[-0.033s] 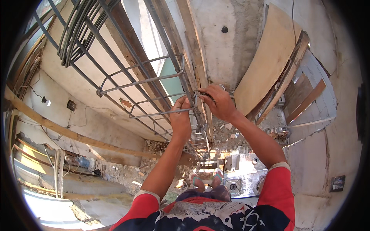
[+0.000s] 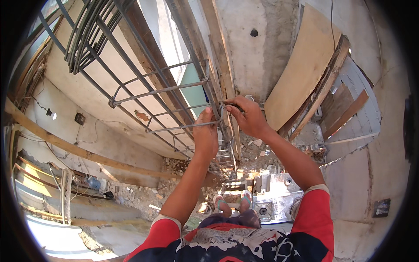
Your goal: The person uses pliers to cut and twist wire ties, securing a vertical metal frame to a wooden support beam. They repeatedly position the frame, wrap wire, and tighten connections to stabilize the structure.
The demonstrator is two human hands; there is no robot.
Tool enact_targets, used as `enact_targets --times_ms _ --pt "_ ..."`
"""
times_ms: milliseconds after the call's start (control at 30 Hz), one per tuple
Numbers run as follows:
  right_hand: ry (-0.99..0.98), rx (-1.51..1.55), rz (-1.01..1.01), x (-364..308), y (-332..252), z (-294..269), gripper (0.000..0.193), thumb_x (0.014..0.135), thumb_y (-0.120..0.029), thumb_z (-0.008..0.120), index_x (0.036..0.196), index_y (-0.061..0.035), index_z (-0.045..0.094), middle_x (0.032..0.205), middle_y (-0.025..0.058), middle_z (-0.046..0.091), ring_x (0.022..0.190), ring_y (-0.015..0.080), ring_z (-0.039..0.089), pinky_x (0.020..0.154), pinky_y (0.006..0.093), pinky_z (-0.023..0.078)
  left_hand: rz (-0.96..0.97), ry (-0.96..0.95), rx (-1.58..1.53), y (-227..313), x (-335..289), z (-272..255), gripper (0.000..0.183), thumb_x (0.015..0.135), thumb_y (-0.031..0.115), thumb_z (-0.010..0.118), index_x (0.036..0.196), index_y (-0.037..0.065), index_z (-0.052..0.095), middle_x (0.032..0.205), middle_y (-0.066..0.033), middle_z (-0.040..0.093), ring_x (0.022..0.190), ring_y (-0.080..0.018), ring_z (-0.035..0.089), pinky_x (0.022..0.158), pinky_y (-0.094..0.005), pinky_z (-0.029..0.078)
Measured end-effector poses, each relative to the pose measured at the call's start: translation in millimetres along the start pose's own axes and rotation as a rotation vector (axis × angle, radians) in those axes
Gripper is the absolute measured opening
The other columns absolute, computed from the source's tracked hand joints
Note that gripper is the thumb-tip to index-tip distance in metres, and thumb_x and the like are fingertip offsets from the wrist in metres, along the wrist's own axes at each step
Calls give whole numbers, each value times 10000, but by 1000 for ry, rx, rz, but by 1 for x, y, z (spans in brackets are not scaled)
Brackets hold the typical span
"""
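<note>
A tall rebar cage [image 2: 174, 89] of long grey bars and square stirrups rises in front of me, from the rubble up to the top left. My left hand [image 2: 206, 131] closes around the cage's near corner, its fingers and thumb on the upright bar beside a stirrup [image 2: 183, 127]. On the other side of that bar, my right hand [image 2: 246, 114] pinches a thin grey piece that looks like wire [image 2: 222, 106]. The pinch is level with the left fingertips and close against the bar. The fingers partly hide the wire.
Bundled stirrups [image 2: 94, 35] hang around the cage at the upper left. Wooden posts [image 2: 222, 52] stand behind it. A plywood sheet [image 2: 301, 65] leans at the right. Below, a dirty gas stove [image 2: 273, 203] lies by my sandalled feet, among rubble [image 2: 174, 168].
Both hands stay at the same corner of the cage. The left fingers have shifted very slightly on the bar, and the right hand has barely moved.
</note>
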State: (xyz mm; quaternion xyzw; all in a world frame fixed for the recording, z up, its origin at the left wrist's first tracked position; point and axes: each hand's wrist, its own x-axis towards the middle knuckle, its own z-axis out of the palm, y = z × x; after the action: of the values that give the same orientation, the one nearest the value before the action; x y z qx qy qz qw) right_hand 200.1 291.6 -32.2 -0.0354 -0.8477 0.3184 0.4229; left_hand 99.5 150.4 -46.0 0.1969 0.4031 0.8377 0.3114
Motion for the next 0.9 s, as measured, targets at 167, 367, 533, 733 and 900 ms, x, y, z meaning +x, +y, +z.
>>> enact_targets --times_ms 167,367,533,733,900 --pt "-264 267 589 15 -13 -10 341 1068 -330 580 943 -24 664 728 8 590 646 68 529 691 279 488 -46 11 -108 0 -9 -3 418 1087 243 498 1397 -34 459 1410 -154 547 1355 -259 500 1187 -405 379" --pt "-365 887 996 36 -5 -15 351 1068 -342 578 896 -39 616 662 -34 510 544 84 463 711 261 515 37 -162 -186 21 -19 7 532 1073 169 483 1526 -47 304 1547 -196 434 1428 -267 442 1207 -401 361" --pt "-239 265 553 24 -16 -18 249 1028 -246 618 1158 -34 624 813 28 636 667 190 591 804 314 542 53 -97 -116 26 -3 6 540 1075 133 461 1538 -72 273 1527 -209 454 1386 -254 494 1179 -383 403" --pt "-72 -593 -512 23 -1 -20 468 857 -182 745 1299 -125 603 1135 18 661 998 231 634 884 385 536 67 -83 -125 24 -5 18 513 1058 64 419 1520 -102 270 1489 -226 483 1360 -267 521 1177 -371 420" --pt "-67 -605 -647 30 11 -20 535 788 -198 807 1275 -97 610 1189 54 642 984 264 624 958 419 512 68 -94 -161 25 -6 14 415 1067 73 465 1452 -42 364 1418 -197 549 1314 -238 555 1141 -350 436"
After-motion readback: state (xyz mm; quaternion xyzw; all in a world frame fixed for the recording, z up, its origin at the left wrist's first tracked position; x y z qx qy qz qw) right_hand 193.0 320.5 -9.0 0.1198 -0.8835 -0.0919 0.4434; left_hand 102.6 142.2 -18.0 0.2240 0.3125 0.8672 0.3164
